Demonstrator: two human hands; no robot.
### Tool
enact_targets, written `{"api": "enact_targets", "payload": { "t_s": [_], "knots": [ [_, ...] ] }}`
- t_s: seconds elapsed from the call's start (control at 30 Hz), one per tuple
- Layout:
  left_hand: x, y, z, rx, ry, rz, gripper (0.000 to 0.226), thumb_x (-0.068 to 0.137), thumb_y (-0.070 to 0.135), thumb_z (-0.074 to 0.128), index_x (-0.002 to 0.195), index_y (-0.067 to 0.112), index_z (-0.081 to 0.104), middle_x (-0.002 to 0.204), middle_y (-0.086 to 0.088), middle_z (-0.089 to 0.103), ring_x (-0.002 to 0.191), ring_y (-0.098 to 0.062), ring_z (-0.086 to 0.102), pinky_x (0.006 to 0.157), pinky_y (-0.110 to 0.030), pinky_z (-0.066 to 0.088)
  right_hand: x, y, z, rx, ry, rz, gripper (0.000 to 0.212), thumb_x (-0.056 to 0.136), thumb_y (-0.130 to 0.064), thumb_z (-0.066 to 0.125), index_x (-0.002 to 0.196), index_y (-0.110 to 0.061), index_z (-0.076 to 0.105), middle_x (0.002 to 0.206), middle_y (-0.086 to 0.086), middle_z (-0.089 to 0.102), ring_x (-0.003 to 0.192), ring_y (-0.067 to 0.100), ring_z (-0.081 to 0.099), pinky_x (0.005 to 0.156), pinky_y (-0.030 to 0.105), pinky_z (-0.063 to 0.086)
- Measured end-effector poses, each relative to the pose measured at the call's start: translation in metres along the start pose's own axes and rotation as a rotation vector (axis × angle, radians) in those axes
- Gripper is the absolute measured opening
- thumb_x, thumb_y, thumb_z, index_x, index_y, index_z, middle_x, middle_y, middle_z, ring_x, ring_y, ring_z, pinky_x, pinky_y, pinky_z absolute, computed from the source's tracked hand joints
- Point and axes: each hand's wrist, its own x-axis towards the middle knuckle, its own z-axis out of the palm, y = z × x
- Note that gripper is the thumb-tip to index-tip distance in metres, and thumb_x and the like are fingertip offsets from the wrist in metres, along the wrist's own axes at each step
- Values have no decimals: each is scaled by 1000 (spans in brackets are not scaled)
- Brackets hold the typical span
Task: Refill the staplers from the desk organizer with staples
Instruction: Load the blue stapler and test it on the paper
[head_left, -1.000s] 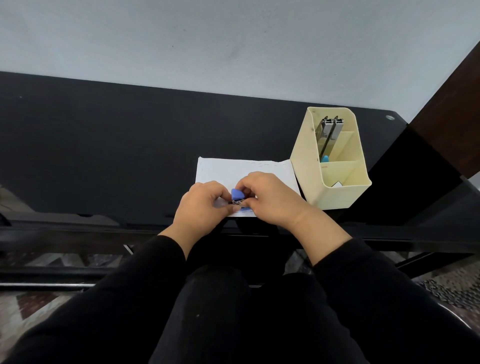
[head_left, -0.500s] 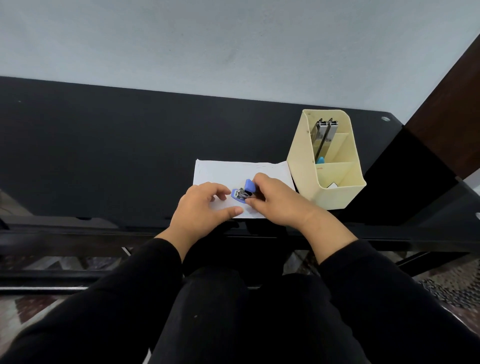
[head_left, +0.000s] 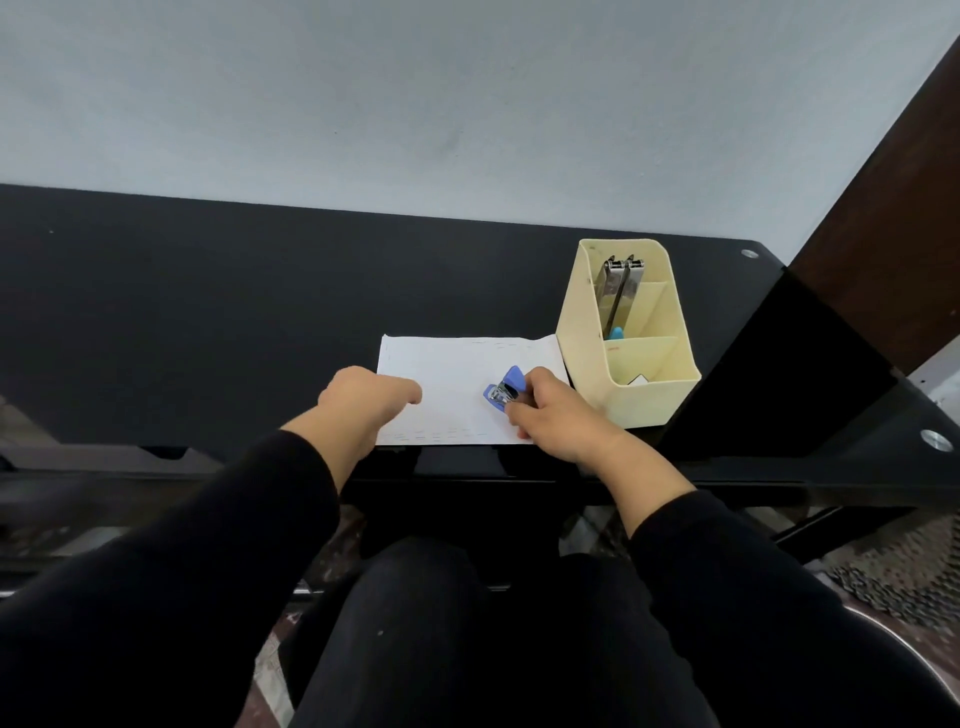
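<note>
A small blue stapler with its top swung open lies on a white sheet of paper at the desk's near edge. My right hand grips its rear end with thumb and fingers. My left hand rests on the paper's left edge, fingers curled loosely, holding nothing that I can see. To the right stands a cream desk organizer; a metal stapler stands upright in its back compartment, and a blue object shows below it.
The black desk stretches left and back to a pale wall. A dark wooden panel rises at the right. Rows of small staple marks line the paper's near edge. My legs fill the lower frame.
My left hand has let go of the blue stapler and moved left. My right hand has carried the opened stapler to the right, toward the organizer.
</note>
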Motion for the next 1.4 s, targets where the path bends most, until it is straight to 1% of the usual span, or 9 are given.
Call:
{"api": "enact_targets", "payload": {
  "t_s": [0.07, 0.17, 0.23, 0.33, 0.43, 0.67, 0.83, 1.17, 1.4],
  "knots": [
    [0, 1, -4, -146, -78, -35, 48, 72, 17, 72, 111, 1, 51, 108, -10, 55, 95, -29, 52, 76, -38, 45, 0, 0, 1, 15, 3, -4, 16, 89, -26, 47, 77, -25, 37, 89, 1, 58, 74, 16, 56, 73, 32, 45],
    [-11, 2, -3, -292, -131, -66, 33, 69, 12, 72, 97, 6, 55, 83, -7, 56, 71, -23, 55, 53, -30, 42, -1, 0, 0, 23, -4, -6, 15, 88, -27, 48, 77, -25, 38, 87, 0, 57, 75, 16, 56, 76, 35, 46],
    [-15, 0, 2, -331, -106, -11, 39, 67, 16, 74, 99, 10, 53, 87, -3, 56, 71, -18, 52, 49, -27, 35, -2, 0, -1, 24, -8, -6, 15, 88, -27, 48, 77, -25, 38, 85, -1, 56, 75, 16, 55, 76, 35, 46],
    [-22, -5, 14, -568, -102, 65, 50, 65, 14, 76, 110, 9, 54, 104, -4, 63, 84, -18, 61, 56, -27, 45, -3, 0, 0, 49, -1, -4, 16, 88, -27, 48, 76, -24, 38, 88, 2, 58, 75, 16, 55, 76, 35, 47],
    [-30, -18, 30, -796, -113, 6, 41, 70, 4, 73, 105, 7, 54, 100, -11, 67, 82, -24, 67, 55, -30, 52, -4, 0, -1, 63, -1, -4, 15, 88, -27, 48, 76, -24, 38, 89, 4, 59, 73, 15, 55, 71, 32, 46],
    [-29, -28, 36, -790, 37, 105, 33, 75, -12, 61, 81, 20, 53, 92, -4, 60, 81, -24, 64, 46, -22, 51, -12, -3, -1, 147, 39, -21, 14, 84, -18, 56, 78, -24, 44, 77, -4, 59, 61, 8, 58, 61, 24, 45],
    [-33, -19, 25, -1071, 100, 237, 30, 76, -9, 64, 85, 19, 57, 90, -1, 63, 81, -18, 65, 55, -21, 53, -35, -6, 13, 477, 49, -36, 12, 79, -10, 57, 81, -16, 47, 63, -1, 63, 47, 5, 55, 46, 20, 43],
    [-56, -9, 34, -1244, 46, 409, 29, 77, -6, 65, 92, 18, 59, 92, 0, 68, 85, -15, 68, 64, -25, 55, -42, -20, 29, 515, 142, -66, 9, 84, -16, 53, 87, -20, 46, 73, -1, 55, 45, -6, 51, 52, 16, 39],
    [-56, -14, 34, -1209, 40, 443, 30, 77, -7, 64, 97, 15, 60, 96, -3, 67, 88, -17, 68, 66, -25, 55, -40, -27, 34, 560, 146, -81, 11, 84, -15, 54, 88, -21, 45, 80, 2, 56, 54, 0, 55, 53, 18, 43]
  ]
}}
